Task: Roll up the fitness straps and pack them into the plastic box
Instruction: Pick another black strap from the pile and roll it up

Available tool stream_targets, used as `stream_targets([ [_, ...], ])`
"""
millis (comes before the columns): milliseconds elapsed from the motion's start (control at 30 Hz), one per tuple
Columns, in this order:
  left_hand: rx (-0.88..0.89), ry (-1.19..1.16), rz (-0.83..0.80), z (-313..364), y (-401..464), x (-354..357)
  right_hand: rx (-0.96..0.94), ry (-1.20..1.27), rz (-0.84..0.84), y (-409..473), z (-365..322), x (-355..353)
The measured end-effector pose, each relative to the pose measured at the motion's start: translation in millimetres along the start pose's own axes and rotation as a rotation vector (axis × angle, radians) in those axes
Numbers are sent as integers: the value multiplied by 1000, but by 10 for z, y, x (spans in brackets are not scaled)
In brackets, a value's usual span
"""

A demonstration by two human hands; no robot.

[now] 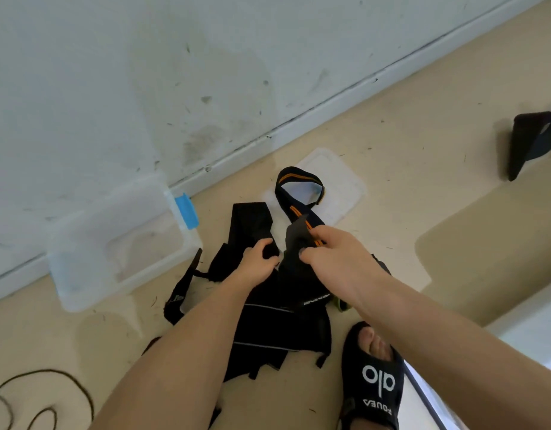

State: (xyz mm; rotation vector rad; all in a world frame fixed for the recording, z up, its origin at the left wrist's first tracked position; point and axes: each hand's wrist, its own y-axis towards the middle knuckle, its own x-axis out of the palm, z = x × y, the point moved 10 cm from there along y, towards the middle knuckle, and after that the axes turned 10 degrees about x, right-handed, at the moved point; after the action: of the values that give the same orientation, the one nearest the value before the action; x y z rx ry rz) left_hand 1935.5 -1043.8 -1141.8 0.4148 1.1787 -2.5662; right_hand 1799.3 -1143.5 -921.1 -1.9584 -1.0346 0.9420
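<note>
The right hand [331, 254] pinches a black orange-striped fabric strap [294, 193]; the left hand [258, 259] grips a plain black fabric strap [251, 225]. Left of both sits a clear plastic box [81, 293].

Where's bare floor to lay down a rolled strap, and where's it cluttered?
Free: the floor between the lid and the dark object at right, and the strip between the plastic box and the cord. The box looks empty. Crowded: the black strap pile under both hands, between box, lid and sandal.
</note>
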Motion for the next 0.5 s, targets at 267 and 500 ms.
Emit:
stream_targets([
  [267, 8, 6, 326, 291, -98, -327, 37, 52, -70, -79, -30, 17],
  [500, 180, -194, 357, 912, -876, -948, -82, 236, -60, -416, -611, -26],
])
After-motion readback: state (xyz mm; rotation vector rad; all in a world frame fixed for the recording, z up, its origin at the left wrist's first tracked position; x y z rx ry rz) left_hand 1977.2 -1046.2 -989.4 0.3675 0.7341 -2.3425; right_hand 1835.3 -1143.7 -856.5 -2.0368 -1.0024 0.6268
